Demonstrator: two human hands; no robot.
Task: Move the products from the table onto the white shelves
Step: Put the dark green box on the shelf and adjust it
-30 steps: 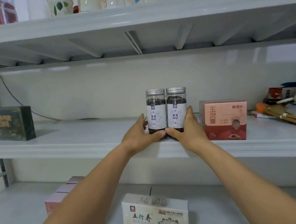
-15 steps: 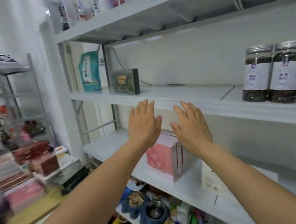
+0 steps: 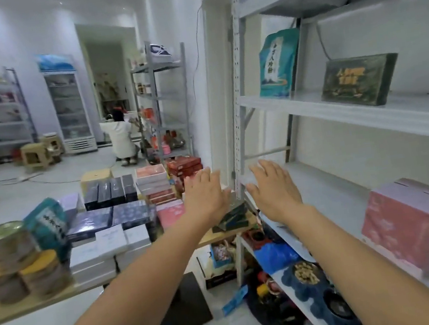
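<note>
**Hands leave the shelf and swing toward the table**

Since a second ago the view has turned left: the two jars the hands were setting on the shelf are out of sight, and the table [image 3: 34, 306] loaded with products now fills the left side. Both arms reach forward with nothing in them. The left hand [image 3: 205, 194] is flat, fingers spread, above the near right end of the table, over a dark green box [image 3: 231, 217] lying there. The right hand [image 3: 274, 188] is likewise flat and spread, just beside the upright of the white shelves [image 3: 367, 111]. On the table stand stacked tins [image 3: 8, 243], a teal pouch [image 3: 47, 223], dark blue boxes [image 3: 110, 191], white boxes [image 3: 108, 243] and pink boxes [image 3: 171, 214]. Already on the shelves: another teal pouch [image 3: 278, 65] and a green box [image 3: 357, 81] on the middle board, a pink carton [image 3: 409, 225] on the board below
</note>
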